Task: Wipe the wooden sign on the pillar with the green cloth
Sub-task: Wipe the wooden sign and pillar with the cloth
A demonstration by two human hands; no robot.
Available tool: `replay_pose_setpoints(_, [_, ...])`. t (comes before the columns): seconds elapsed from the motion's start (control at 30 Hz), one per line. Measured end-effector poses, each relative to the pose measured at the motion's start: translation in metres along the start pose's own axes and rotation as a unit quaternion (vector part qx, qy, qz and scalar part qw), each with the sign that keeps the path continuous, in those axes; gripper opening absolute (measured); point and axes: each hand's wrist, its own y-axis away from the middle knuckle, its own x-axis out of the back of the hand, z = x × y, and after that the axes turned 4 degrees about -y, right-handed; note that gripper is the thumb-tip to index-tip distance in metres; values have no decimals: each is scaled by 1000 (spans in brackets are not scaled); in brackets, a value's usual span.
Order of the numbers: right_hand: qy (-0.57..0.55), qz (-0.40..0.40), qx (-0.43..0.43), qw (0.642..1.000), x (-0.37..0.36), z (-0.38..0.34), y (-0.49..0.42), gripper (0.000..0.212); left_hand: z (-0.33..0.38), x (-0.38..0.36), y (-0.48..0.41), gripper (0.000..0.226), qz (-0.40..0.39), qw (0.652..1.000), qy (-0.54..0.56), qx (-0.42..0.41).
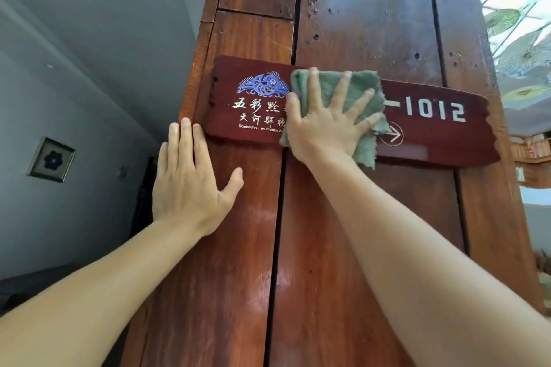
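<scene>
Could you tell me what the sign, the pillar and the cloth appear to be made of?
The sign looks like dark red stained wood with a smooth satin finish; its lettering seems painted or inlaid. The pillar is reddish-brown planks, glossy as if varnished, with visible grain, nail holes and highlights. The green cloth under the right hand looks like soft, fuzzy terry or microfibre with frayed edges.

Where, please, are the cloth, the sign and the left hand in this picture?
cloth (pixel 362 83), head view, on its upper right fold above the fingers.
sign (pixel 441 140), head view, on bare wood below the number.
left hand (pixel 190 185), head view, on its back, flat against the pillar (pixel 366 9).
</scene>
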Motion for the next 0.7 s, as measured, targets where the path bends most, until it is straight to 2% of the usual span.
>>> replay_pose_setpoints(0.03, [6,-13,87,996,0,5,7,67,1,1,0,101,-3,1000,-4,2])
replay_pose_setpoints(0.1, [46,-45,255,965,13,36,2,63,4,2,0,105,-11,1000,-11,10])
replay_pose_setpoints(0.13, [63,-58,285,955,21,57,-8,62,6,2,0,106,-15,1000,-13,14])
replay_pose_setpoints(0.17, [74,-70,258,961,29,78,-18,61,7,3,0,107,-18,1000,-15,18])
replay_pose_setpoints(0.2, [67,-73,177,979,35,96,-29,62,10,3,1,107,-18,999,-15,23])
replay_pose_setpoints(0.23, [36,-63,56,996,38,108,-36,63,12,3,1,107,-14,999,-14,29])
replay_pose_setpoints(0.27, [2,-40,-71,997,38,108,-39,65,15,3,1,107,-12,999,-13,38])
replay_pose_setpoints(0.3, [-12,-17,-163,986,36,96,-36,68,18,4,1,107,-12,999,-14,50])
replay_pose_setpoints(0.33, [-17,-4,-200,980,30,75,-29,69,21,4,1,107,-11,998,-17,61])
replay_pose_setpoints(0.37, [-21,-2,-178,984,22,52,-18,70,23,3,1,107,-8,997,-18,71])
replay_pose_setpoints(0.4, [-19,-2,-97,995,12,30,-3,70,25,2,0,107,-3,997,-18,77])
replay_pose_setpoints(0.43, [-13,-5,24,1000,3,13,13,68,25,2,-1,107,-3,997,-17,79])
replay_pose_setpoints(0.5, [27,-37,265,963,-2,9,32,62,24,1,-1,109,-7,997,-18,78])
replay_pose_setpoints(0.53, [53,-46,343,937,3,20,28,60,24,0,-1,110,-7,997,-20,79])
replay_pose_setpoints(0.57, [74,-45,381,921,9,36,19,58,24,0,-1,112,-10,997,-22,79])
replay_pose_setpoints(0.63, [92,-40,341,935,21,72,1,59,26,-1,2,115,-18,996,-21,82])
replay_pose_setpoints(0.7, [54,-19,174,983,29,98,-15,61,29,-1,5,117,-14,996,-14,88])
